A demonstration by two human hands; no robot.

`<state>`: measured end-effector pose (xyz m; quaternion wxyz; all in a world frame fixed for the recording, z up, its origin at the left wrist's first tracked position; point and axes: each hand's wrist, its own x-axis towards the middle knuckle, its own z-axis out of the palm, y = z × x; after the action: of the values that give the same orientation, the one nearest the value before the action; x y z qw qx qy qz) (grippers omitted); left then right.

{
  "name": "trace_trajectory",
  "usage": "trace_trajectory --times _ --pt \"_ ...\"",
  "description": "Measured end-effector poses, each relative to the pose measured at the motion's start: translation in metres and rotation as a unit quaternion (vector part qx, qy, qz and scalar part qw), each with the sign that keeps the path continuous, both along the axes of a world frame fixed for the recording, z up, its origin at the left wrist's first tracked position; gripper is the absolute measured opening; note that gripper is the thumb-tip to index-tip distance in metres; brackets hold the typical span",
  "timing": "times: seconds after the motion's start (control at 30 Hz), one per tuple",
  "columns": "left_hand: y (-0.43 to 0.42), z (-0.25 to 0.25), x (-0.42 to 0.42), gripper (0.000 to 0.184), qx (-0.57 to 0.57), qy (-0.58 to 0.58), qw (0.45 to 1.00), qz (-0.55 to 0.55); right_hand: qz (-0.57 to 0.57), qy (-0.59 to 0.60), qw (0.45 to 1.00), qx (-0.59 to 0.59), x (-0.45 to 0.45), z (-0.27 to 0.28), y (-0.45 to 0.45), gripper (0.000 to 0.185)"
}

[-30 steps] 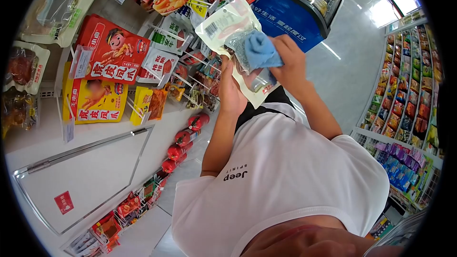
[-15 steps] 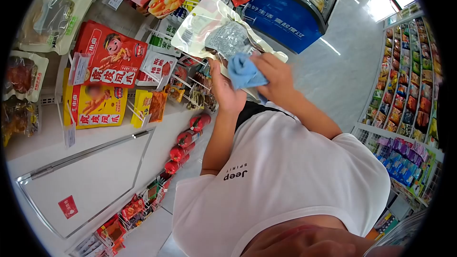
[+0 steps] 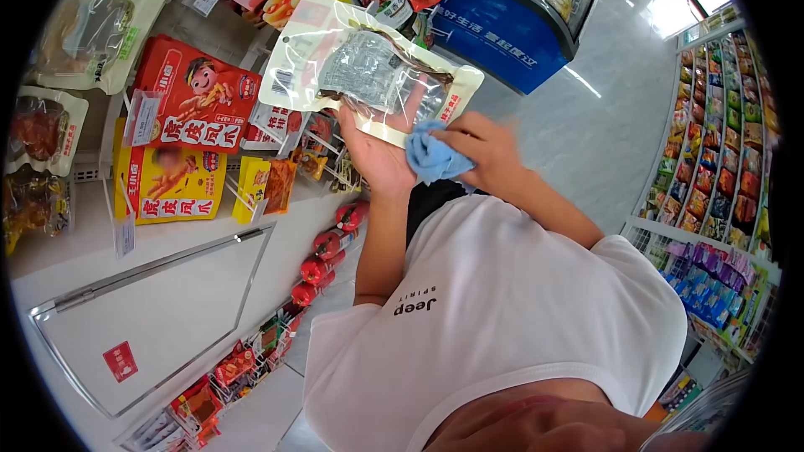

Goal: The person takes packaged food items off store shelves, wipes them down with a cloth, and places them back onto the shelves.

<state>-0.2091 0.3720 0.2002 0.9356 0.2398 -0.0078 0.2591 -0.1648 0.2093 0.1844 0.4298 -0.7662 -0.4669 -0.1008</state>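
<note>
My left hand (image 3: 378, 155) supports a clear-and-cream vacuum food pack (image 3: 364, 67) from below. Its thumb shows at the near edge, while the other fingers are hidden behind the pack. Through the plastic window a grey printed label is visible. In my right hand (image 3: 486, 151) a crumpled light blue cloth (image 3: 435, 153) is gripped, and it touches the pack's near right corner.
To the left is a rack with a red snack bag (image 3: 193, 92), a yellow snack bag (image 3: 172, 187) and price tags on hooks. A blue display case (image 3: 494, 25) stands ahead. Shelves of packaged snacks (image 3: 703, 142) line the right side.
The pack has shifted left and turned flatter toward the camera, along with my left hand. My right hand and the cloth have moved slightly down, from over the pack to its corner.
</note>
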Motion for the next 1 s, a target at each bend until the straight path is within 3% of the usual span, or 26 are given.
trace_trajectory --times 0.13,0.27,0.4,0.63,0.83,1.0 --pt "-0.001 0.007 -0.001 0.057 0.027 0.016 0.999 0.009 -0.004 -0.016 1.0 -0.006 0.009 0.002 -0.005 0.046" --pt "-0.002 0.008 -0.002 0.056 0.003 0.012 1.0 0.021 -0.131 -0.018 0.991 0.037 0.026 -0.001 -0.011 0.046" --pt "-0.004 0.001 -0.002 0.056 0.006 0.011 1.0 0.022 -0.08 -0.029 0.996 0.01 0.014 0.0 -0.008 0.044" --pt "-0.013 -0.01 -0.007 0.053 0.041 0.01 0.999 0.024 -0.188 -0.003 0.979 0.073 0.041 -0.002 -0.021 0.041" --pt "-0.022 -0.008 -0.007 0.055 0.053 -0.007 0.999 0.011 -0.158 -0.027 0.984 0.081 0.039 0.002 -0.015 0.041" --pt "-0.027 -0.025 -0.014 0.054 0.058 0.048 0.997 -0.009 -0.137 -0.016 0.986 0.093 0.039 0.014 -0.004 0.039"
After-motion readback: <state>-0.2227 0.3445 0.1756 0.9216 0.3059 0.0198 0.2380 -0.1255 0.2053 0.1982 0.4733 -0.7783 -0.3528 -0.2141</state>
